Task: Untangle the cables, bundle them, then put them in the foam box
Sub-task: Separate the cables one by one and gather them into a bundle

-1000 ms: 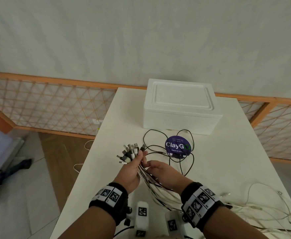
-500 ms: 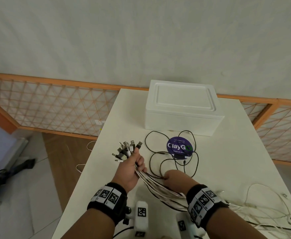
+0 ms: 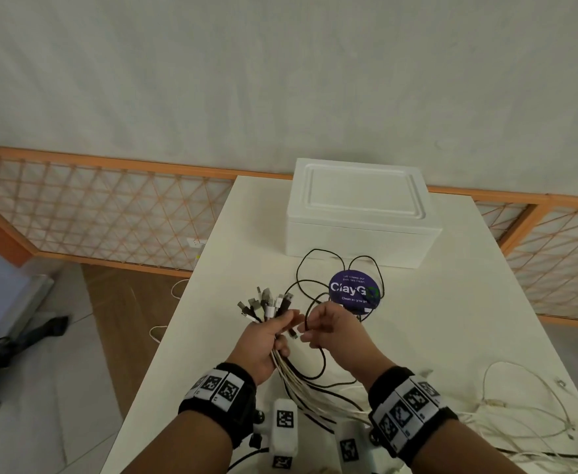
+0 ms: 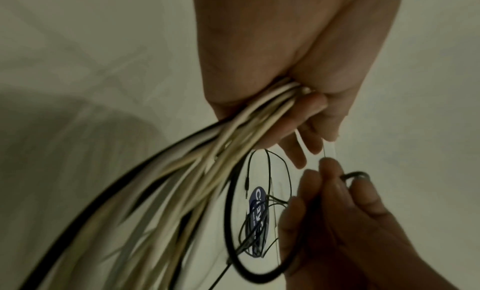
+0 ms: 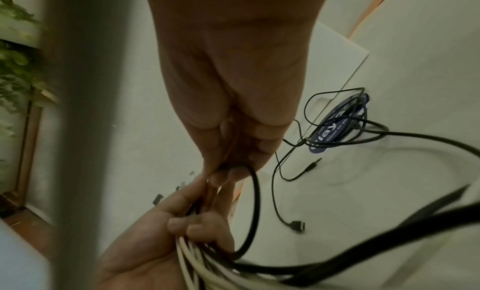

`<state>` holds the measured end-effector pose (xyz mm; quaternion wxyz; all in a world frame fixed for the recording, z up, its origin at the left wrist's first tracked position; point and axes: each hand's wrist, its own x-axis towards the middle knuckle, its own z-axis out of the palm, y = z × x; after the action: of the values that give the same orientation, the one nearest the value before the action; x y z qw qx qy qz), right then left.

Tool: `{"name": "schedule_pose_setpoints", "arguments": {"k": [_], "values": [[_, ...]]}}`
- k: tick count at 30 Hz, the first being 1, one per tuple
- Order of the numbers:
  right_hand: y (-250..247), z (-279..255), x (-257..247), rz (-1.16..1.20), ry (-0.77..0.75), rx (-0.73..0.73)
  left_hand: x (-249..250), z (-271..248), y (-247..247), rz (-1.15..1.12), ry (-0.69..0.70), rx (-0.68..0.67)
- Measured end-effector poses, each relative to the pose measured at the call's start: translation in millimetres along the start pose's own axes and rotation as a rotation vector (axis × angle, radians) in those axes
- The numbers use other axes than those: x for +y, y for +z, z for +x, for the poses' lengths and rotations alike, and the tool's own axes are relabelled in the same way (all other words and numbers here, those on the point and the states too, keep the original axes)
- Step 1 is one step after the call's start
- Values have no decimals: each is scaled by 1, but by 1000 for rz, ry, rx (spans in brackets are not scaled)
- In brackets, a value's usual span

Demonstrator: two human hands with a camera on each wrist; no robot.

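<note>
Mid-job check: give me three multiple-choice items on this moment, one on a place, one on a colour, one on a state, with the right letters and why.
1. Where does the foam box stand?
A. at the table's far end
B. on the floor
C. on the left hand

2. What colour is the cable pinched by the right hand?
A. red
B. black
C. yellow

3. How is the foam box now?
A. lid off
B. tipped on its side
C. lid on

Answers: 1 A, it sits on the table beyond the round purple sticker. 2 B, a black loop hangs from its fingertips, while the left hand grips the mostly white bundle. 3 C, the lid covers it.
</note>
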<state>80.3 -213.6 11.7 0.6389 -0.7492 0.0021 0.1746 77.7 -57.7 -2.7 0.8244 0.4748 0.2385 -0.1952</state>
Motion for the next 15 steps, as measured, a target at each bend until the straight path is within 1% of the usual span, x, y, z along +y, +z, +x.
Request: {"name": "schedule_pose_setpoints", "arguments": {"k": [5,7,8,9,10,13,14,15], "values": [[4,3,5,-276,104,-140,0,-4,4,41,49,-85],[1,1,7,-305,156,-170,1,-4,4,21,57,-105],[-1,0,7,-269,163,-187,2,-4,4,10,55,-114],[-4,-1,6,-169,159,-189,2,-5,4,0,50,-130],[-9,-2,5,-13,151,-166,2,-5,2,-2,41,-152],[-28,1,-7,572,123,-35,-1,-5,-5,65,8,-190],[-34,3,-13,707,113,-2,-3,-5,-7,106,4,-191],[-38,4,-18,778,110,27,-5,-5,-8,145,-3,-187]]}}
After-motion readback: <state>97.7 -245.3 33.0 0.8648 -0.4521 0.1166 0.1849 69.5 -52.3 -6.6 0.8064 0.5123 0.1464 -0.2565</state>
